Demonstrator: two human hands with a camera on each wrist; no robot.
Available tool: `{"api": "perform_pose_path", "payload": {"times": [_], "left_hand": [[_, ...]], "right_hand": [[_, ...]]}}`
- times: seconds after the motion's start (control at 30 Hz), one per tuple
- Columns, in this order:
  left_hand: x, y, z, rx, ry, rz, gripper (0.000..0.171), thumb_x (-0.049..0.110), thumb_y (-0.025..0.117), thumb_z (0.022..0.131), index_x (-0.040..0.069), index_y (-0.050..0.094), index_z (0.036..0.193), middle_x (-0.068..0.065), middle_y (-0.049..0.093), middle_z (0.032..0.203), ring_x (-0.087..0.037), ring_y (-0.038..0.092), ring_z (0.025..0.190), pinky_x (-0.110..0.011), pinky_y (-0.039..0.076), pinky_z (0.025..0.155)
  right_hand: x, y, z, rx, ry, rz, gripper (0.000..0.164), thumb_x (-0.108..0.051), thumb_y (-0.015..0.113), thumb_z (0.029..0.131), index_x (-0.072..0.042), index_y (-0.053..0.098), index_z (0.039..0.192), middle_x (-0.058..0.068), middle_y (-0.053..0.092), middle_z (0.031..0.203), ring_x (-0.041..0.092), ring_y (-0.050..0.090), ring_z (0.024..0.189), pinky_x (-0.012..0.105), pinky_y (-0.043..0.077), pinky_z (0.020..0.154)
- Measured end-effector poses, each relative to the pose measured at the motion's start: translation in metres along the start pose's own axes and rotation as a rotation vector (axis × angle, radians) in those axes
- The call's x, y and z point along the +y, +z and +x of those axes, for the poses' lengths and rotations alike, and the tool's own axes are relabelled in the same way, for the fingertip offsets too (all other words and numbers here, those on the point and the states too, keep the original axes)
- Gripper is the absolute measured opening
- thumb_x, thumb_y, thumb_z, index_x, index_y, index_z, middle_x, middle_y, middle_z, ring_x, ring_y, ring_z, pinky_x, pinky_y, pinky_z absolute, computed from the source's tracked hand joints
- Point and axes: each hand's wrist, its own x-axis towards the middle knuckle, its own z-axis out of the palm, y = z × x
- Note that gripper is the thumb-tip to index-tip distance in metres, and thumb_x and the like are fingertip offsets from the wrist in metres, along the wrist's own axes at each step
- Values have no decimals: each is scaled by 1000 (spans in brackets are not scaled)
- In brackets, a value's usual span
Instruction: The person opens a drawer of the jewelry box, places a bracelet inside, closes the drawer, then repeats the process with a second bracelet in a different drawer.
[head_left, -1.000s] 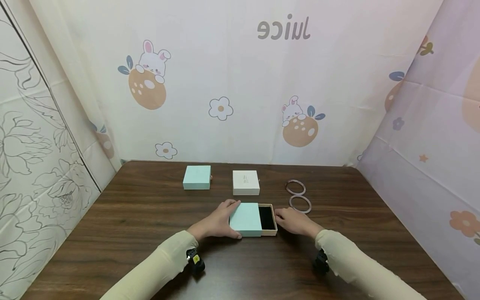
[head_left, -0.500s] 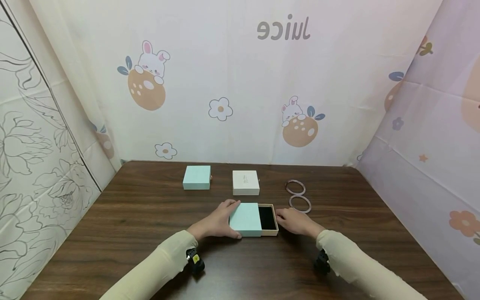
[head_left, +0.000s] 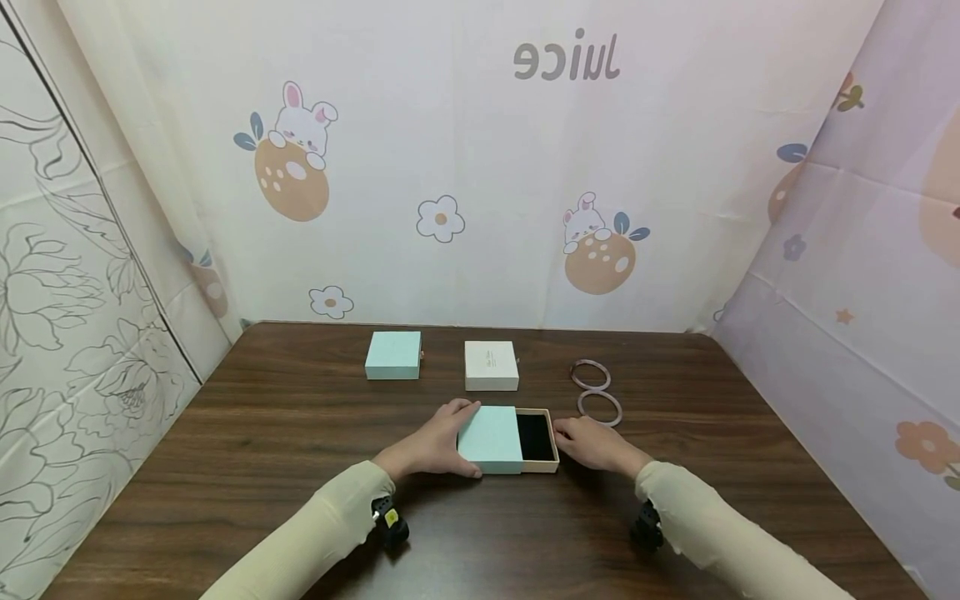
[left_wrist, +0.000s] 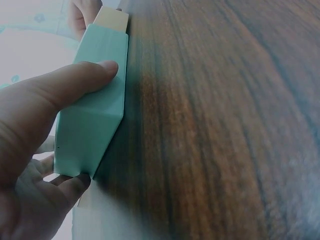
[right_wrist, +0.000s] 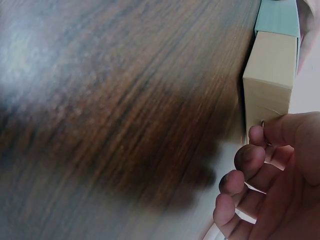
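Note:
A mint-green drawer box [head_left: 490, 437] lies on the table with its tan inner drawer [head_left: 539, 467] slid partway out to the right, showing a black lining [head_left: 534, 437]. My left hand [head_left: 431, 443] grips the mint sleeve from the left, thumb along its near side [left_wrist: 95, 82] and the other fingers at the far side and end. At the drawer's right end, my right hand [head_left: 592, 443] pinches a small pull tab between thumb and forefinger; the tab is mostly hidden by the fingertips [right_wrist: 256, 135]. The other right fingers are curled loosely below in the right wrist view.
Behind the hands stand another mint box [head_left: 393, 355] and a white box [head_left: 491, 366] with small lettering. Two pale bangles [head_left: 591, 375] lie behind the right hand. The dark wooden table [head_left: 262, 433] ends at a printed curtain [head_left: 450, 167].
The drawer has slid slightly farther out to the right, moving along with my right hand. My left hand and the sleeve have stayed almost in place.

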Motion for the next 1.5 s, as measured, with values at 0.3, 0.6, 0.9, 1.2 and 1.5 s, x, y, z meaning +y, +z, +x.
{"api": "perform_pose_path", "payload": {"times": [0.3,0.6,0.9,1.2,1.5], "left_hand": [[0,0,-1,1,-7,-15,100,41,76,61,5,24,139,-5,30,132,-18,32,114,-33,35,90],[1,1,0,2,-1,-13,100,40,76,61,4,24,139,-6,30,132,-18,32,114,-33,35,90],[0,1,0,18,15,-6,100,39,77,61,3,25,138,-6,33,130,-19,33,113,-33,35,89],[1,0,0,16,16,-3,99,40,77,61,3,26,138,-7,32,131,-19,33,114,-34,35,90],[0,-1,0,15,15,-10,100,39,77,61,3,26,138,-7,32,131,-18,33,114,-34,35,90]], "right_hand": [[2,1,0,-18,36,12,21,-15,44,90,-15,52,70,-6,41,56,8,38,48,26,31,47],[6,0,-2,-22,48,24,21,-15,44,91,-15,51,71,-6,42,57,9,38,50,27,31,48],[10,-1,-4,-29,44,8,24,-17,43,91,-18,48,68,-7,41,57,7,37,49,26,31,48],[15,-6,-7,-61,42,23,23,-16,43,92,-14,51,71,-5,42,58,9,39,51,27,32,50],[19,-4,-7,-67,40,39,22,-18,44,92,-14,52,72,-5,42,58,8,39,51,26,33,50]]}}
